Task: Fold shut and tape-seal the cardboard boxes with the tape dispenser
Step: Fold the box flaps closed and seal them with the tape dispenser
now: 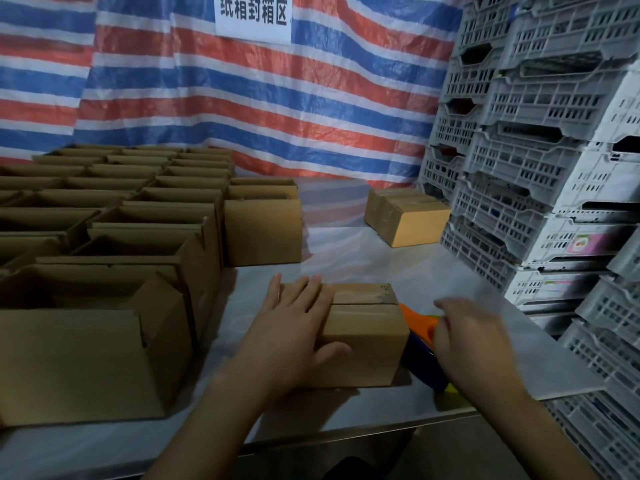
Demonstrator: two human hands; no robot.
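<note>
A small cardboard box [367,327] with its flaps folded shut sits on the table in front of me. My left hand [294,327] lies flat on its top left part, thumb against the front face. An orange and blue tape dispenser [420,344] rests against the box's right end. My right hand [474,344] is on the dispenser and blurred; whether its fingers are closed round the dispenser is not clear.
Many open boxes [114,230] fill the left of the pale table [381,265]. A closed box [408,216] lies at the back right. Stacked grey and white plastic crates [540,168] wall the right side. A striped tarp [242,98] hangs behind.
</note>
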